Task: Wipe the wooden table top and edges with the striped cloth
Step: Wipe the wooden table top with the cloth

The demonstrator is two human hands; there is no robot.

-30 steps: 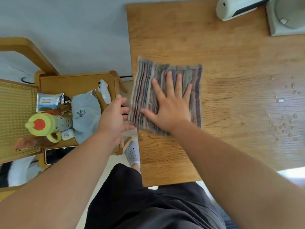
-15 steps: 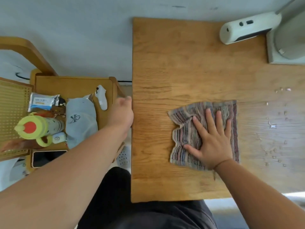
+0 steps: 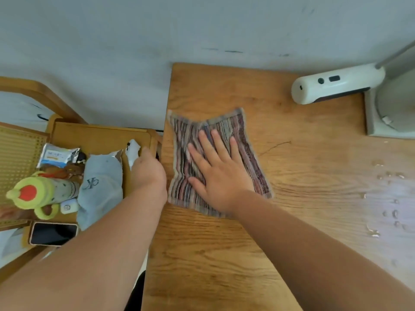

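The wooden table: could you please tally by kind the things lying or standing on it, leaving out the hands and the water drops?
Cloth: 1
White device: 1
Grey base: 1
Total: 3
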